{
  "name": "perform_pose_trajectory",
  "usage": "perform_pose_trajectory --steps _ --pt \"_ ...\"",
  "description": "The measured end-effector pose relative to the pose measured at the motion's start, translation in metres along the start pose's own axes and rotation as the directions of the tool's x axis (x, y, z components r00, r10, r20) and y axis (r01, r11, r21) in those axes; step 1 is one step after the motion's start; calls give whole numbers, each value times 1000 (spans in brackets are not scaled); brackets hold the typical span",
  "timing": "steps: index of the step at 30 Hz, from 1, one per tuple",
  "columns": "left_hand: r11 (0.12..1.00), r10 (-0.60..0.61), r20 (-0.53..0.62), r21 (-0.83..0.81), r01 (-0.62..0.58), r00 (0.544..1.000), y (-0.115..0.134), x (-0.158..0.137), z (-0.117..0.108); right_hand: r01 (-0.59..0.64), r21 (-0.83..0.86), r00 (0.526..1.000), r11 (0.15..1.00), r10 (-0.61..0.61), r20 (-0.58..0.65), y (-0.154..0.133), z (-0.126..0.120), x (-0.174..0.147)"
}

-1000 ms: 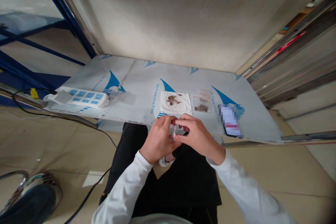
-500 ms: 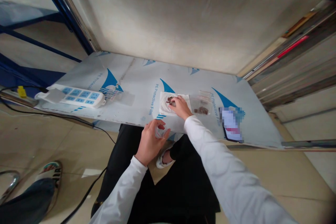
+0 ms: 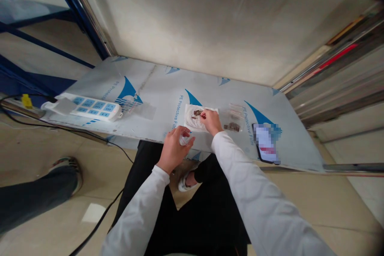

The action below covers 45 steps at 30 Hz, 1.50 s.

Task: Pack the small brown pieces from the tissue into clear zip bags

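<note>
My left hand [image 3: 175, 149] is curled around a small clear plastic cup [image 3: 185, 139] at the front edge of the table. Further back, my right hand [image 3: 211, 121] has its thumb and fingers pinched together over the right side of a white square of paper or a shallow dish [image 3: 192, 123]. Small dark brown pieces [image 3: 197, 113] lie on this white square, right by the fingertips. What the pinch holds is too small to make out. To the right of that hand is a clear bag [image 3: 233, 126] with more brown pieces.
A phone [image 3: 266, 144] lies at the right front of the film-covered table [image 3: 162, 88]. On the left are a white power strip [image 3: 94, 108] with a plug and black cable, and a clear packet [image 3: 130, 106]. Another person's leg and shoe [image 3: 64, 176] show at lower left.
My right hand has shifted slightly right, uncovering more of the brown pieces. My left hand with the cup is a little higher. The other person's foot has moved up and right in view.
</note>
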<state>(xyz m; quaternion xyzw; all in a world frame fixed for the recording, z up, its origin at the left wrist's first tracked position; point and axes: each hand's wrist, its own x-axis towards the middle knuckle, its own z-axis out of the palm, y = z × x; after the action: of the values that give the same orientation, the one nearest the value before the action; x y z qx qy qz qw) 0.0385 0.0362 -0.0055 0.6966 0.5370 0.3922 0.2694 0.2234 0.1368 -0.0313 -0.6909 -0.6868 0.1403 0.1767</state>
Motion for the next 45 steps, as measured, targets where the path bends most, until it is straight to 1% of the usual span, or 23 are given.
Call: perform_pose_trajectory --steps 4,8,10,11,13,14,15,17,19,20,22,24,26,27,29,31,32,34,35,37,40,42,45 --pt "1000 1 -28 -7 -1 1000 -2 15 10 -2 82 1000 997 4 -24 0 -6 2" --pt "999 16 -58 -28 -18 998 2 26 16 33 231 998 972 -18 -63 -19 -31 -12" --pt "998 37 -73 -54 -41 997 7 29 17 87 394 995 915 -64 -71 -35 -49 -29" --pt "996 46 -81 -72 -51 996 10 30 17 118 505 993 855 -103 -58 -43 -59 -39" --pt "990 56 -98 -120 -67 994 16 32 17 151 657 979 739 -204 5 -57 -77 -56" --pt "987 54 -111 -143 -70 992 20 32 17 157 684 967 712 -251 39 -63 -85 -63" --pt "984 50 -123 -164 -70 991 23 32 17 169 672 955 721 -287 68 -67 -91 -68" --pt "979 48 -147 -188 -76 988 29 31 17 224 573 936 788 -338 100 -72 -101 -72" --pt "977 51 -165 -196 -83 985 33 29 18 317 409 915 856 -390 107 -75 -107 -71" --pt "976 54 -170 -198 -88 984 35 28 19 372 316 899 873 -424 112 -75 -108 -70" --pt "974 55 -178 -205 -92 982 35 27 20 480 159 859 863 -499 118 -77 -109 -70" --pt "973 48 -182 -215 -87 982 35 25 21 558 80 819 826 -564 108 -79 -109 -72" --pt "971 37 -183 -227 -79 982 34 24 20 590 87 797 803 -596 97 -81 -110 -75" --pt "970 32 -184 -231 -74 983 33 23 20 586 123 796 801 -598 94 -81 -112 -75" --pt "971 16 -195 -231 -61 981 32 22 18 537 246 818 807 -569 82 -76 -114 -72" --pt "975 -6 -209 -219 -41 978 30 21 16 444 347 876 826 -482 25 -60 -111 -61" --pt "977 -16 -214 -210 -30 977 29 20 14 393 352 909 849 -417 -10 -48 -107 -54" --pt "981 -36 -213 -196 -7 976 26 19 11 305 245 952 920 -300 -57 -21 -93 -38" --pt "981 -44 -208 -192 4 977 24 19 10 269 145 963 952 -267 -33 -7 -83 -30" --pt "982 -61 -206 -189 21 977 21 18 8 255 17 966 967 -255 29 15 -61 -19" --pt "982 -70 -207 -184 31 976 17 17 7 262 -29 964 965 -259 66 33 -34 -15" --pt "983 -72 -204 -178 35 976 16 17 5 251 -41 967 967 -248 66 36 -26 -16" --pt "985 -83 -195 -167 50 977 14 18 4 205 -45 979 978 -204 27 35 -23 -15"
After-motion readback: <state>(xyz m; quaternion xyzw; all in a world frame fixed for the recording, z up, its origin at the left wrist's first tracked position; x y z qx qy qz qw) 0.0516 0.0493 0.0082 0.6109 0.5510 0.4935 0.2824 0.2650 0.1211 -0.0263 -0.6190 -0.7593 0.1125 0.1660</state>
